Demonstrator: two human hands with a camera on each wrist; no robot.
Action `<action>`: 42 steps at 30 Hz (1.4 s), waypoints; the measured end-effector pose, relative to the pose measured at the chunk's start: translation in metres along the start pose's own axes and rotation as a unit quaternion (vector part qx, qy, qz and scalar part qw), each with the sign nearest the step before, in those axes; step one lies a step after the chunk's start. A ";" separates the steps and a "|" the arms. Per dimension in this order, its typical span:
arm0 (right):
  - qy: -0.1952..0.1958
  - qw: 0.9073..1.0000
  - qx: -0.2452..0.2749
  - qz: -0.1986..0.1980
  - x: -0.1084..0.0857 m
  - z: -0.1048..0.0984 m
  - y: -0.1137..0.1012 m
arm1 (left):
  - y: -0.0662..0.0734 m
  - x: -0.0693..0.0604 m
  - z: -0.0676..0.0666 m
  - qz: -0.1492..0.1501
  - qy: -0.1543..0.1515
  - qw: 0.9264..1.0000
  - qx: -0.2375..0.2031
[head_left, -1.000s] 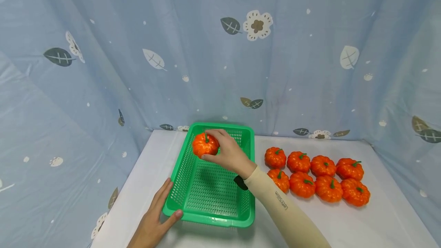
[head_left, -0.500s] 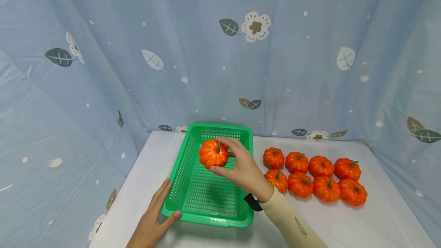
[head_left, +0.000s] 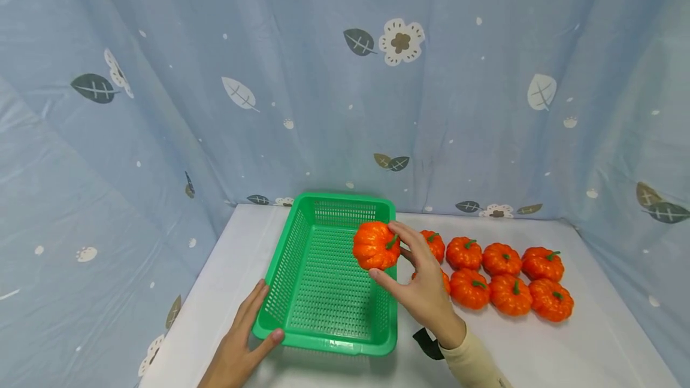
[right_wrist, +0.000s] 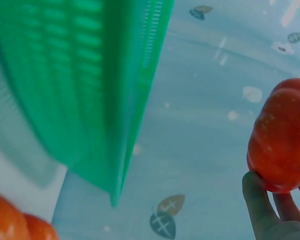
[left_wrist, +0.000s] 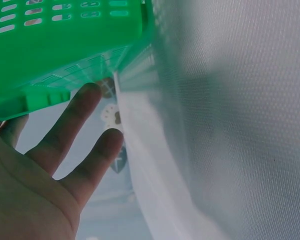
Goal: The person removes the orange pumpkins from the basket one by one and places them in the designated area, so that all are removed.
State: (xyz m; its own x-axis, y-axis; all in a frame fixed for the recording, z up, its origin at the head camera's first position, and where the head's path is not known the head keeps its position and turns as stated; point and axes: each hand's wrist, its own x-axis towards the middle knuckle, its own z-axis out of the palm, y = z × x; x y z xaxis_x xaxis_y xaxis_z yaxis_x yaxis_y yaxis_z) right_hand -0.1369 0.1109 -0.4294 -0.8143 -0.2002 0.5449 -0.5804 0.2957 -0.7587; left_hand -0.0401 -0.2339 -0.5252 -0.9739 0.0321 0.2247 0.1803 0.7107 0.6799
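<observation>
Between thumb and fingers, my right hand [head_left: 423, 283] grips a small orange pumpkin [head_left: 375, 245] with a green stem. It is held above the right rim of the green basket [head_left: 329, 345], and the right wrist view also shows the held pumpkin [right_wrist: 282, 135] beside the basket wall [right_wrist: 85, 100]. My left hand [head_left: 239, 337] rests against the basket's near left corner, its fingers spread along the rim. In the left wrist view the fingers [left_wrist: 72, 120] look straight beside the basket's underside. No pumpkin shows inside the basket.
Several more pumpkins [head_left: 511, 295] sit in two rows on the white table [head_left: 593, 352], right of the basket. My right hand and its pumpkin partly hide the nearest ones. A blue patterned curtain [head_left: 302, 76] encloses the back and sides.
My right hand has carried the pumpkin rightward and toward me, from over the basket's far left part to its right rim. The left hand and basket stay nearly in place.
</observation>
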 end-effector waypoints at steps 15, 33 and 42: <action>0.043 0.991 -0.116 0.047 -0.061 -0.044 0.035 | 0.000 0.000 -0.002 -0.007 -0.005 1.000 -0.006; -0.007 0.957 -0.246 0.155 -0.117 -0.071 0.065 | 0.002 0.001 0.000 -0.019 -0.012 1.000 -0.008; -0.048 0.952 -0.260 0.152 -0.127 -0.063 0.073 | 0.000 0.001 0.000 -0.016 -0.013 1.000 -0.008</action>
State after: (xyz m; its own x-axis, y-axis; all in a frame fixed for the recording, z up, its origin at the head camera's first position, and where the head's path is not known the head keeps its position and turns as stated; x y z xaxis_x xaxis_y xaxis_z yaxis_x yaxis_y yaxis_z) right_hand -0.0749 0.2164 -0.5318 -0.9555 -0.1082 0.2744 -0.2548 0.7716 -0.5829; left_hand -0.0416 -0.2339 -0.5254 -0.9824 0.0281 0.1846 0.1511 0.7003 0.6977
